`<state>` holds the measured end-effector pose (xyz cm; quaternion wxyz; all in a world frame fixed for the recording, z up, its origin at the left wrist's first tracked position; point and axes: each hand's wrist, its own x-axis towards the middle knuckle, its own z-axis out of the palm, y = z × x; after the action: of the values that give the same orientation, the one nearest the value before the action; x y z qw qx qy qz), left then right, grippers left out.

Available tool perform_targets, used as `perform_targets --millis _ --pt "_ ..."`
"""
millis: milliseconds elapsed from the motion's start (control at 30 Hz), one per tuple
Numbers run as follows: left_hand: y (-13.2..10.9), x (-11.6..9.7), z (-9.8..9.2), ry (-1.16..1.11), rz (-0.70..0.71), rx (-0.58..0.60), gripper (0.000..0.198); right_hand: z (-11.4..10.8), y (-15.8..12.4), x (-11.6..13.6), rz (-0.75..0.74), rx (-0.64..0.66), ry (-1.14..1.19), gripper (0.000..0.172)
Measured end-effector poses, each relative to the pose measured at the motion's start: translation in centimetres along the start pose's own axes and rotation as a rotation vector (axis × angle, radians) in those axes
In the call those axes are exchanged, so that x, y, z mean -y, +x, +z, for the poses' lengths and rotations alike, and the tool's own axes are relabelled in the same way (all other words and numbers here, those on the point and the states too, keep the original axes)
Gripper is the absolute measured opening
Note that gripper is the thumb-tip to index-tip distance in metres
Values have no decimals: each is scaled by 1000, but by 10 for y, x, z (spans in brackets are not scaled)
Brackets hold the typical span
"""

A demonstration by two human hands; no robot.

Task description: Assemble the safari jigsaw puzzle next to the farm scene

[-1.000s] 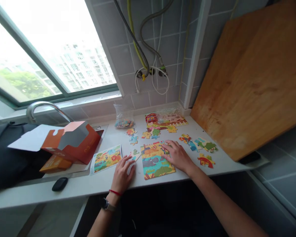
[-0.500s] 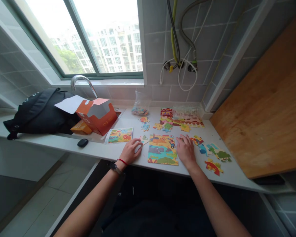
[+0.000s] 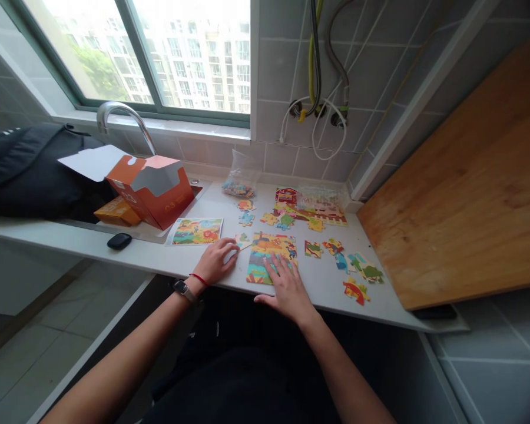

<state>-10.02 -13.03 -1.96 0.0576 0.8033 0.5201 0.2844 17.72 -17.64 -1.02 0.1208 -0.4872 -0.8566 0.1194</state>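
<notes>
My right hand (image 3: 287, 294) lies spread over the lower right of the puzzle (image 3: 261, 252), fingers extended and gripping nothing, palm towards the front edge of the worktop (image 3: 154, 260); I judge that this flat spread steadies the joined pieces. My left hand (image 3: 215, 262) rests left of the puzzle, fingers loosely bent beside a pale piece (image 3: 244, 238); whether they pinch anything I cannot tell, their undersides being hidden. The card (image 3: 197, 231) lies face up beyond that hand, likely so its picture can be read at a glance; a square piece (image 3: 313, 248) lies apart, just right of the puzzle, and the loose pieces (image 3: 334, 246) sit farther right, probably there to leave me elbow room.

The clear bag (image 3: 238, 179) stands near the wall with more pieces pooled in its bottom; the orange box (image 3: 159, 197) gapes, flap raised, its inside too hidden to read; the small box (image 3: 117, 212) beside it shows no contents.
</notes>
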Motion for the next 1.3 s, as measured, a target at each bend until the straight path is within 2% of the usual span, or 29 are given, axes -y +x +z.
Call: perform_targets --millis 233,467,833,1100,1233,1300 --pt "1 1 2 -10 10 -31 26 -1 0 2 36 -32 26 94" --pt "2 0 2 -20 26 -54 27 -1 0 1 51 -28 35 77" --pt "3 4 4 13 31 -62 30 7 -5 1 30 -26 20 84" --pt "3 16 12 47 90 -94 32 -1 -8 4 28 36 31 87" --pt "3 21 14 64 114 -80 35 -4 -10 6 34 21 43 86" --pt "3 20 12 69 113 -73 38 -6 -9 5 31 -7 94 81"
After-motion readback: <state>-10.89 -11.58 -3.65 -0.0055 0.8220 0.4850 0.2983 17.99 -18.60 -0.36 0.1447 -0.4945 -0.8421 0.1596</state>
